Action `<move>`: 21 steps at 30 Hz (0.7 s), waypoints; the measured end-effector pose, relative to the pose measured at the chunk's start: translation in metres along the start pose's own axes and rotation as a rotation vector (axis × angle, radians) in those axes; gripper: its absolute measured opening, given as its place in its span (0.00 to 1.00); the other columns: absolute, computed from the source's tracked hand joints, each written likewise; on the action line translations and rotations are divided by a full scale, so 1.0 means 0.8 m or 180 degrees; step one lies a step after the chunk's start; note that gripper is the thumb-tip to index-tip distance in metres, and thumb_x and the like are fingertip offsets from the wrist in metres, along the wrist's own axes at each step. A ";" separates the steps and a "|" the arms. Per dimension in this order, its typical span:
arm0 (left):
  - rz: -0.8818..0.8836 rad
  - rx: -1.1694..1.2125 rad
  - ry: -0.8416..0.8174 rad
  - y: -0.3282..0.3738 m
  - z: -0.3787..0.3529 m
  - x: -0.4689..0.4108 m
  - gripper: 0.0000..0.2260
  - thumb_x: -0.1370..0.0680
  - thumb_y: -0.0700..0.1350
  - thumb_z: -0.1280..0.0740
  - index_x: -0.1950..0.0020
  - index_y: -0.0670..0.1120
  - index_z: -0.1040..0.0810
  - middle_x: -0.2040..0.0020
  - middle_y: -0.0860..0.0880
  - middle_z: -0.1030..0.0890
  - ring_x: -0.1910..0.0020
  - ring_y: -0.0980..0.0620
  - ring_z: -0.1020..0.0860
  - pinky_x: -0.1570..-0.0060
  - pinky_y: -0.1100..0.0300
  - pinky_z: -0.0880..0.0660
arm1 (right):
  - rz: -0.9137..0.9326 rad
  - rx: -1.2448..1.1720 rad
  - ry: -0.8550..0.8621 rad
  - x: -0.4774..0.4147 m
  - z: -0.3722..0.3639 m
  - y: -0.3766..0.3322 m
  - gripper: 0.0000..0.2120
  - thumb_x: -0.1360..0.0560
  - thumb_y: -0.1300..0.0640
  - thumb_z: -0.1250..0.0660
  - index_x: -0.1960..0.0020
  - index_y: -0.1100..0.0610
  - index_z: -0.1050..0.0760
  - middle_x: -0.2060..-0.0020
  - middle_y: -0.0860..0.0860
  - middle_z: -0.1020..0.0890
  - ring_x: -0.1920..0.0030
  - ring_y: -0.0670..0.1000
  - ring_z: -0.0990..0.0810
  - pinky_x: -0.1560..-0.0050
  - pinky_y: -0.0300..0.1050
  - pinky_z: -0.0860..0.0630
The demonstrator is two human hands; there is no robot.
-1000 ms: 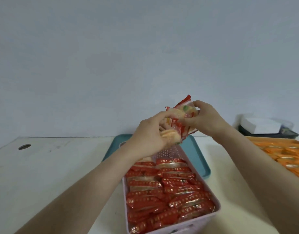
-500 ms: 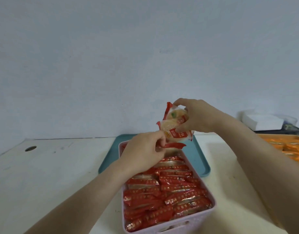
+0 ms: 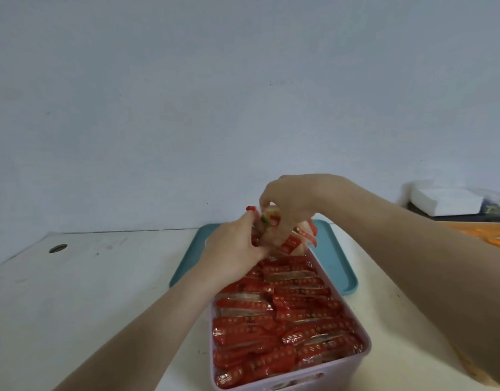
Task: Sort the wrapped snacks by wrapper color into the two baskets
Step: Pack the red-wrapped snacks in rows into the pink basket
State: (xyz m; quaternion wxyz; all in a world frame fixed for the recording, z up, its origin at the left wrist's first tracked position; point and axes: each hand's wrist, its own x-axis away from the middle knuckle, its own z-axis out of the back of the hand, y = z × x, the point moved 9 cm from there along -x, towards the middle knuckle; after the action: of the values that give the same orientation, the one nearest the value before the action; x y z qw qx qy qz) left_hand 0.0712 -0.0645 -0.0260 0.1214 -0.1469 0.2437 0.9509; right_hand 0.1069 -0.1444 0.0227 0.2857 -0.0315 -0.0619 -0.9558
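- Hands together above the far end of the pink basket [image 3: 361,354], both closed on red-wrapped snacks [image 3: 292,242].
- Left hand [image 3: 234,249]: fingers curled shut, thumb and fingertips pinching the left edge of a red wrapper, back of the hand toward the camera.
- Right hand [image 3: 288,206]: arched down from above, fingers clamped over the top of the clear-and-red packets, pale round cakes visible through the film.
- Held packets just above the basket's far rim, tilted; lower corners near the packed ones, contact not clear.
- Pink basket on the white desk [image 3: 88,292], crammed with rows of red packets [image 3: 285,320] standing on edge.
- Teal tray [image 3: 339,263] behind and under the basket's far end.
- Orange-wrapped snacks [image 3: 494,235] in a container at the right edge, well apart from the hands.
- White box [image 3: 446,201] on a dark tray at far right, against the wall.
- Round hole [image 3: 58,248] in the desk at far left.
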 end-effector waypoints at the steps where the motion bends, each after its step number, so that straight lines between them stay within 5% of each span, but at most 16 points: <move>1: 0.0033 0.0009 -0.0010 -0.004 -0.003 -0.001 0.22 0.28 0.57 0.28 0.37 0.54 0.29 0.48 0.56 0.16 0.50 0.53 0.18 0.48 0.50 0.22 | -0.0033 -0.0202 -0.0075 0.004 -0.003 0.006 0.33 0.37 0.39 0.22 0.37 0.52 0.26 0.52 0.46 0.20 0.48 0.52 0.21 0.48 0.47 0.25; 3: 0.0044 0.0038 -0.0021 -0.009 -0.008 -0.003 0.20 0.28 0.57 0.29 0.37 0.58 0.27 0.49 0.57 0.15 0.50 0.55 0.18 0.46 0.49 0.22 | -0.0065 -0.0689 -0.0154 0.014 -0.005 0.020 0.36 0.35 0.43 0.22 0.32 0.50 0.32 0.57 0.42 0.25 0.50 0.50 0.24 0.44 0.47 0.28; 6: 0.0064 -0.0037 -0.0092 -0.015 -0.015 -0.006 0.10 0.30 0.59 0.30 0.52 0.57 0.19 0.58 0.58 0.16 0.56 0.59 0.19 0.50 0.51 0.22 | -0.0118 -0.1392 0.0221 0.022 0.004 0.039 0.29 0.32 0.49 0.23 0.35 0.49 0.32 0.57 0.42 0.26 0.57 0.47 0.25 0.49 0.45 0.26; 9: 0.0067 -0.0127 -0.0232 -0.019 -0.021 -0.008 0.15 0.33 0.66 0.33 0.58 0.58 0.18 0.59 0.57 0.17 0.56 0.57 0.20 0.51 0.50 0.22 | -0.0031 -0.1684 0.0796 0.021 0.015 0.044 0.17 0.28 0.49 0.27 0.43 0.54 0.24 0.58 0.49 0.20 0.64 0.52 0.20 0.62 0.46 0.23; 11: -0.0043 -0.0263 -0.0304 -0.018 -0.021 -0.010 0.21 0.36 0.71 0.39 0.59 0.58 0.17 0.58 0.58 0.20 0.53 0.54 0.22 0.50 0.47 0.23 | -0.0020 -0.1448 0.0828 0.017 0.014 0.041 0.13 0.27 0.49 0.29 0.46 0.54 0.23 0.59 0.51 0.20 0.60 0.56 0.18 0.60 0.52 0.18; 15: -0.0148 -0.0510 -0.0643 -0.016 -0.023 -0.010 0.26 0.32 0.72 0.46 0.59 0.57 0.17 0.57 0.58 0.23 0.48 0.52 0.27 0.45 0.44 0.27 | 0.0071 -0.0735 0.0302 0.012 -0.009 0.020 0.12 0.22 0.43 0.37 0.46 0.51 0.27 0.59 0.42 0.26 0.54 0.51 0.24 0.51 0.49 0.26; 18: -0.0178 -0.0700 -0.0537 -0.019 -0.022 -0.006 0.22 0.27 0.69 0.43 0.65 0.55 0.21 0.61 0.56 0.25 0.52 0.52 0.29 0.48 0.47 0.27 | 0.0055 -0.0688 -0.0262 0.012 -0.035 0.006 0.25 0.21 0.35 0.48 0.40 0.54 0.28 0.51 0.47 0.22 0.49 0.53 0.23 0.44 0.50 0.26; 21: -0.0200 -0.0746 -0.0335 -0.022 -0.021 -0.008 0.22 0.27 0.66 0.40 0.65 0.52 0.18 0.65 0.54 0.25 0.56 0.52 0.28 0.52 0.49 0.26 | 0.0022 -0.0793 -0.0763 0.015 -0.054 0.002 0.28 0.28 0.32 0.37 0.40 0.52 0.29 0.50 0.51 0.20 0.49 0.54 0.20 0.43 0.52 0.24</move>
State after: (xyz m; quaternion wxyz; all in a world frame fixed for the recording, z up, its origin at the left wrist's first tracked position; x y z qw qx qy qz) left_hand 0.0858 -0.0585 -0.0454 0.1458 -0.1175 0.1196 0.9750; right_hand 0.0969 -0.1578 -0.0189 0.2735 -0.1806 0.0235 -0.9445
